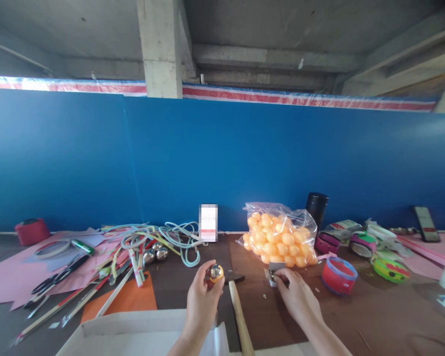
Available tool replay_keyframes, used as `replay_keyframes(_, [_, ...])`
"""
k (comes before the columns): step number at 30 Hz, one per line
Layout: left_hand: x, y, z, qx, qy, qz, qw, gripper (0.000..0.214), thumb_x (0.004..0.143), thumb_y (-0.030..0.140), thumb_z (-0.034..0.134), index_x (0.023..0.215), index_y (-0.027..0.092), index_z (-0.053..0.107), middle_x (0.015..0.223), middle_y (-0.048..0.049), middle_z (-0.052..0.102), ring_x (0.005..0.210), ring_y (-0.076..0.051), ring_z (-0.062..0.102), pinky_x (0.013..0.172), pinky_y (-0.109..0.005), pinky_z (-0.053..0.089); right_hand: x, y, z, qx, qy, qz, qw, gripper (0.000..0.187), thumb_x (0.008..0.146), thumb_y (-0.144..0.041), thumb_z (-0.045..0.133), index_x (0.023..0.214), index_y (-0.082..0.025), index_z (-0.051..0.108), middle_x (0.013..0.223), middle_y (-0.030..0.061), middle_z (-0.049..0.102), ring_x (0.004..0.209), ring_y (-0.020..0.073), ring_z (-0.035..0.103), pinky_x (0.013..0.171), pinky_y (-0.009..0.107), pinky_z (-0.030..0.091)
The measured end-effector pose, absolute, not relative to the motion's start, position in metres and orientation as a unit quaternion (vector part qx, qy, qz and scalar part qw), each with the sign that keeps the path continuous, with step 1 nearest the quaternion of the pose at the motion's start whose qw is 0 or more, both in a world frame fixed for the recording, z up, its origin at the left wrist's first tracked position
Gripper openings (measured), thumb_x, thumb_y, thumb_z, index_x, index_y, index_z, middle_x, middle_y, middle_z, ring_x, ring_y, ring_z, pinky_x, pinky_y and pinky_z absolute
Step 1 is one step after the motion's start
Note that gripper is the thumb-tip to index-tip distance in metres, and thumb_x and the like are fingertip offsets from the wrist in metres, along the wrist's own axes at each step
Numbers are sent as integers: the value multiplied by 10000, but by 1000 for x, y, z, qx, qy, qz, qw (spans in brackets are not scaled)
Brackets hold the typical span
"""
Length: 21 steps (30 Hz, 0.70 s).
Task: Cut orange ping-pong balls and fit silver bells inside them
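Note:
My left hand [202, 299] is closed round a small orange ball with a shiny silver ball set in it [215, 272], held upright above the brown table [374, 316]. My right hand [294, 291] rests on the table to the right, its fingertips pinched on a small grey metal piece [272, 277]. A wooden-handled hammer [239, 311] lies between the two hands, its dark head near my left hand. Behind my right hand stands a clear bag full of orange balls [280, 241].
Two silver balls [155, 255], coloured cords, sticks, scissors [55, 279] and pink and orange paper clutter the left. Tape rolls [339, 276], a black cylinder [316, 208] and a phone [425, 223] lie to the right. A white cardboard box [133, 333] sits at the front edge. A blue wall stands behind.

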<state>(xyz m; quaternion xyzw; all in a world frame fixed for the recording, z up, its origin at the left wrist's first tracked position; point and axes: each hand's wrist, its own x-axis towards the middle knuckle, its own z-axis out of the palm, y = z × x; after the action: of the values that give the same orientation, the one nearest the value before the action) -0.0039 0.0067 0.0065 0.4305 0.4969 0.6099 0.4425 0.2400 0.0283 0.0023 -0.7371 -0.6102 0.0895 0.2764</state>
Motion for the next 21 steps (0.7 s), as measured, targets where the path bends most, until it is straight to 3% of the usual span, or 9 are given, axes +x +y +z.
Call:
replay_keyframes(13, [-4, 5, 11, 414, 495, 623, 443, 527, 602, 401, 719, 1065, 186, 588, 847, -32, 676, 648, -159, 622, 564, -263, 510, 239, 29, -1, -730, -609, 89, 296, 160, 820, -331, 452, 736, -257, 567, 914, 23, 608, 773, 214, 613, 564, 264, 340])
replay_keyframes(21, [-3, 5, 11, 430, 501, 609, 440, 510, 653, 368, 684, 1106, 175, 548, 901, -56, 662, 673, -161, 613, 587, -275, 520, 241, 31, -3, -708, -605, 91, 353, 167, 795, -367, 466, 725, -259, 572, 870, 22, 623, 780, 231, 618, 604, 284, 383])
